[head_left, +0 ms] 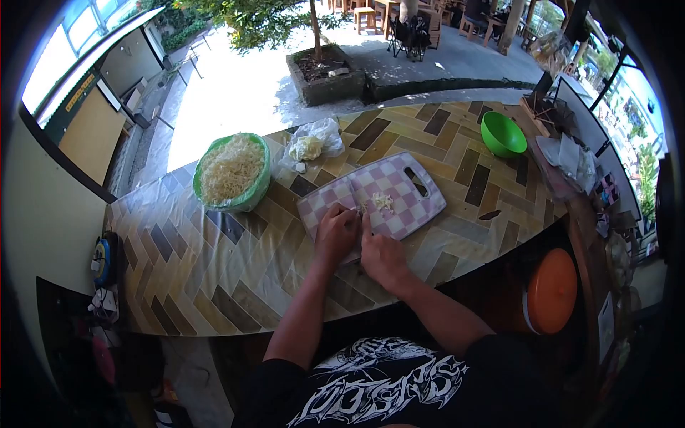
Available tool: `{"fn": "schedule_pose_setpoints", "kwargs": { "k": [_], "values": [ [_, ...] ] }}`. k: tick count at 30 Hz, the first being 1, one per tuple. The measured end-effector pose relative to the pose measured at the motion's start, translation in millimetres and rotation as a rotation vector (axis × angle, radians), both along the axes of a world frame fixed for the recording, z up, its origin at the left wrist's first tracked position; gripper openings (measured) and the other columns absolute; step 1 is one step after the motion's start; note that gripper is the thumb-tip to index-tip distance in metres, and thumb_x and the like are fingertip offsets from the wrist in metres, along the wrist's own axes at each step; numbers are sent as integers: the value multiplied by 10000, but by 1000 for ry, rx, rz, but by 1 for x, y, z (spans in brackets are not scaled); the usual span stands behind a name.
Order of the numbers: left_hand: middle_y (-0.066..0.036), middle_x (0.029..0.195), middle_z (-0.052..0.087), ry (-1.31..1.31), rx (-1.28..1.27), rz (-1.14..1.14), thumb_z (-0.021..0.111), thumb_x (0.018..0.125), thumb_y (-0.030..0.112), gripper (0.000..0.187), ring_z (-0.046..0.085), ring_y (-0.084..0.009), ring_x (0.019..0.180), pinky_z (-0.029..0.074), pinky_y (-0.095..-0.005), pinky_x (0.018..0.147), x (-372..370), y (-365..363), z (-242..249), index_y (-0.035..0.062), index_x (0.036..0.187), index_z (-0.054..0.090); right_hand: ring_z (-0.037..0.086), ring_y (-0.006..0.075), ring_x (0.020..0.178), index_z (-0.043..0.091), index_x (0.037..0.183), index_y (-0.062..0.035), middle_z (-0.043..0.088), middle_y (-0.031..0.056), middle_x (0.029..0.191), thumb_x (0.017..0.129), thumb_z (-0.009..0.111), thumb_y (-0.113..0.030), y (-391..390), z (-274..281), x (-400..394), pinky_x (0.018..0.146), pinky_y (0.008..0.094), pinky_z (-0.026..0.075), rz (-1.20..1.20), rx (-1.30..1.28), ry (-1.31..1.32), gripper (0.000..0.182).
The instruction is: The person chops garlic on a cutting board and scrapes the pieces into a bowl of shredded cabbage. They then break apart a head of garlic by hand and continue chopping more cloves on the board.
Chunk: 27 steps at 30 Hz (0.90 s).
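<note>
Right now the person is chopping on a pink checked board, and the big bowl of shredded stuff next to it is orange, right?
Not quite. The head view shows the bowl of shredded stuff is green, not orange. The rest fits: both hands, left hand and right hand, are at the pink checked board.

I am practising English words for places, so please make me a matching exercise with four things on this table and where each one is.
Things:
1. cutting board
2. green bowl
3. plastic bag
4. green tub of shreds

Places:
A. far right part of the table
B. left of the plastic bag
C. under both hands
D. between the tub and the far end of the board

Pairs: 1-C, 2-A, 3-D, 4-B
</note>
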<state>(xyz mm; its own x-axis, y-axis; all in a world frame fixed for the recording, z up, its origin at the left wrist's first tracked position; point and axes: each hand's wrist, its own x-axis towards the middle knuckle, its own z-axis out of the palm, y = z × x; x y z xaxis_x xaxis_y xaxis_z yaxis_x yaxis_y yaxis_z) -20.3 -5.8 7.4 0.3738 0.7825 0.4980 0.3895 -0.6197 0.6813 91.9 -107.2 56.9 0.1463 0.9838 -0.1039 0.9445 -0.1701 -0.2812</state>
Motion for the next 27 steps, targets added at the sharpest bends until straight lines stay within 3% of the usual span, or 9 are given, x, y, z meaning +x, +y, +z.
{"fn": "schedule_pose_setpoints", "kwargs": {
  "k": [5, 11, 17, 20, 27],
  "values": [
    [-147, 965, 722, -31, -29, -3, 771, 886, 95, 178, 728, -354, 907, 588, -448, 805, -1, 0, -2, 39, 1049, 817, 774, 438, 838, 345, 1611, 107, 759, 273, 863, 925, 568, -80, -1, 25, 7, 801, 535, 623, 25, 0, 31, 746],
    [-154, 968, 719, -5, -17, 2, 756, 910, 87, 162, 725, -364, 895, 584, -454, 805, 0, 0, -1, 26, 1051, 809, 769, 445, 870, 353, 1606, 111, 756, 279, 892, 926, 562, -72, 4, -3, 4, 809, 527, 622, 1, 6, 11, 735],
    [-170, 972, 713, 3, -20, 14, 743, 929, 86, 141, 717, -387, 891, 577, -471, 803, 1, -1, 1, 3, 1032, 791, 769, 437, 846, 339, 1612, 111, 756, 267, 878, 911, 584, -69, -5, 19, 8, 805, 522, 623, 40, -3, 41, 764],
    [-177, 970, 711, 0, -28, 18, 738, 934, 84, 136, 714, -399, 891, 575, -478, 804, 2, -1, 2, 2, 1031, 788, 767, 443, 857, 362, 1600, 110, 755, 272, 887, 909, 585, -65, -3, -4, 3, 811, 529, 620, 22, 24, 24, 747],
    [-185, 952, 709, 7, -33, 26, 736, 932, 84, 136, 709, -413, 889, 569, -487, 798, 2, -1, 1, 4, 1029, 789, 770, 443, 858, 336, 1602, 126, 758, 276, 894, 913, 593, -77, 0, 22, 10, 820, 527, 623, 33, -12, 60, 762]
  ]
}}
